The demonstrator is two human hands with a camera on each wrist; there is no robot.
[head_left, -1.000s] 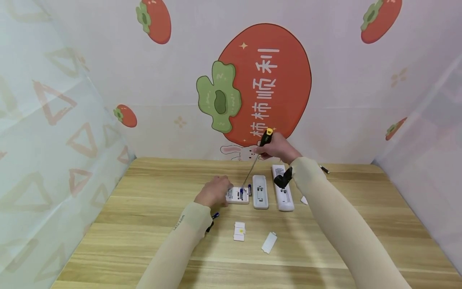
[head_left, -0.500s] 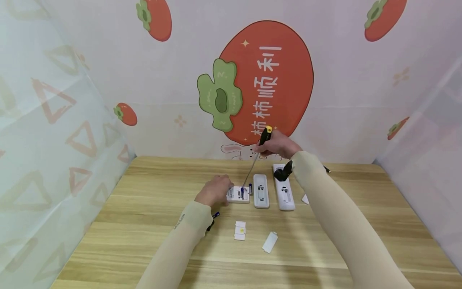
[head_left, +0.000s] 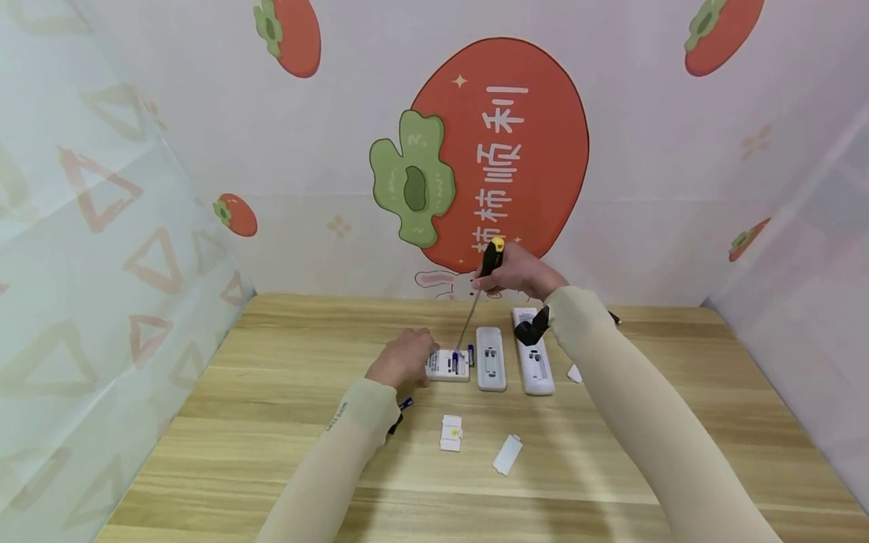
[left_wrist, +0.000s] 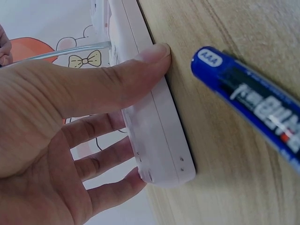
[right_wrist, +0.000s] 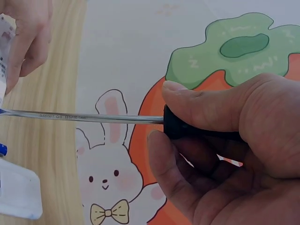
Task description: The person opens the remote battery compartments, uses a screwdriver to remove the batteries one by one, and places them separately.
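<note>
In the head view my left hand [head_left: 405, 358] grips a small white battery-powered device [head_left: 440, 365], its battery compartment facing up. The left wrist view shows the thumb on one side of the white casing [left_wrist: 161, 126] and fingers on the other. My right hand [head_left: 519, 273] holds a screwdriver [head_left: 490, 260] by its black and yellow handle, between thumb and fingers. Its long metal shaft [right_wrist: 103, 117] slants down to a blue battery [head_left: 455, 363] in the compartment; whether the tip touches it is too small to tell. Another blue battery [head_left: 471, 356] lies just right of the device.
Two white remote controls [head_left: 491, 359] [head_left: 538, 366] lie to the right, battery bays exposed. Nearer are two loose covers [head_left: 451, 434] [head_left: 508, 455]. A blue AAA battery [left_wrist: 253, 101] lies beside the left wrist. A dark battery [head_left: 615, 318] and a white piece [head_left: 574, 373] lie by the right forearm.
The screwdriver's handle has tilted slightly to the left, while its tip stays at the compartment. My left hand and the device keep their place.
</note>
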